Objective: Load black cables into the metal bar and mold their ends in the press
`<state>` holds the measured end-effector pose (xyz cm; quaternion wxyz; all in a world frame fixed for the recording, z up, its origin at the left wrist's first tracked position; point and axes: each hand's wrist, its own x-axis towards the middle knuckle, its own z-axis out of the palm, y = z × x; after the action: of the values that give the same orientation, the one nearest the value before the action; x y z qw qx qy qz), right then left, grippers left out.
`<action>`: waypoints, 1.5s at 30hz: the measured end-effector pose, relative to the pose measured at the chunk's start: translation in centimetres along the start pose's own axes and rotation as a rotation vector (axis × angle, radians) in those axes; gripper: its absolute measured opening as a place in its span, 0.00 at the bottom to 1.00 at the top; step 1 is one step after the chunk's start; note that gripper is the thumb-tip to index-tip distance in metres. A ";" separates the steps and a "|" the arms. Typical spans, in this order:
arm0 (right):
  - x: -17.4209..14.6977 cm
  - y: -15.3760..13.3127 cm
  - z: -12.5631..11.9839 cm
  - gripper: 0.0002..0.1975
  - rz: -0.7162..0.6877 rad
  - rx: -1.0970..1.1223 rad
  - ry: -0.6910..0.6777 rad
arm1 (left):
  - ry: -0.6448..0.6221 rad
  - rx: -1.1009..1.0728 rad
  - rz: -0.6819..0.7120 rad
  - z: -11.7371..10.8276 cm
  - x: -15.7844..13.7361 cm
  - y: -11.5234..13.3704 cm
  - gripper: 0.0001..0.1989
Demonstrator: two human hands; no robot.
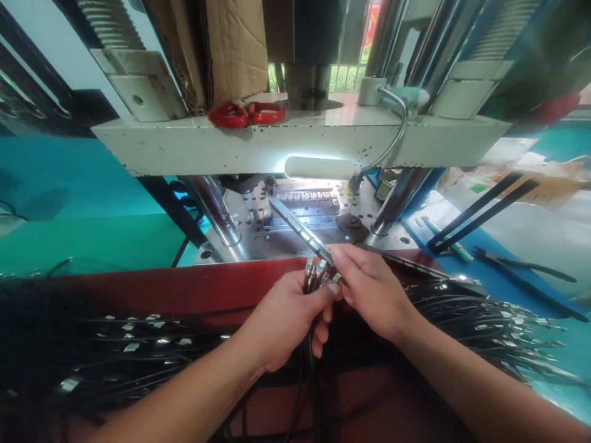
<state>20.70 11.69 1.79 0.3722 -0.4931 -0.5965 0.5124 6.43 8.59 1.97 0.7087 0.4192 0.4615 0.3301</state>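
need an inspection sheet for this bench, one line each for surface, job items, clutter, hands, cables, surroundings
Surface: red front ledge, partly covered by cables; behind it, a metal press bed with holes.
Job items: slotted metal strip, tilted over the bed; bunch of metal-tipped cables at its near end, contact unclear.
Clutter: red-handled tool on the press crossbeam; dark plier-like tool at right.
Hands: left hand grips the bunch; right hand grips the strip.
Cables: black piles, left and right, many ends metal-tipped.
Surroundings: lit white lamp on the crossbeam; cardboard above.
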 end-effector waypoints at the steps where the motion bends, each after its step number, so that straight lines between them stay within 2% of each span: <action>1: 0.0 -0.1 0.0 0.17 -0.028 -0.058 0.001 | -0.008 -0.010 0.004 0.0 0.0 -0.1 0.14; 5: -0.2 -0.3 -0.1 0.16 -0.167 -0.201 0.017 | -0.031 -0.041 0.018 0.1 -0.1 -0.1 0.13; 7: -0.2 -0.3 -0.2 0.16 -0.130 -0.153 -0.008 | -0.030 -0.050 0.005 -0.1 -0.2 0.2 0.12; 11: 0.2 -0.5 -0.9 0.16 0.041 0.074 -0.063 | 0.015 -0.062 0.012 -1.3 -0.4 1.6 0.12; 16: 0.7 -0.3 -1.1 0.14 0.086 0.203 -0.088 | -0.001 -0.147 -0.028 -2.4 -0.4 2.1 0.10; 23: 0.5 -0.1 -0.6 0.16 0.086 0.192 -0.097 | 0.038 -0.163 0.046 -1.6 0.0 0.7 0.08; 31: 0.5 -0.2 -0.7 0.16 0.036 0.152 -0.103 | 0.045 -0.082 0.082 -1.2 -0.1 0.7 0.07; 45: 0.3 -0.1 -0.6 0.15 0.003 0.056 -0.131 | -0.013 -0.184 -0.073 -1.7 0.0 1.2 0.06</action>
<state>21.19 12.10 1.98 0.3455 -0.4485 -0.6042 0.5607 4.75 9.64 2.63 0.7590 0.3374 0.4395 0.3421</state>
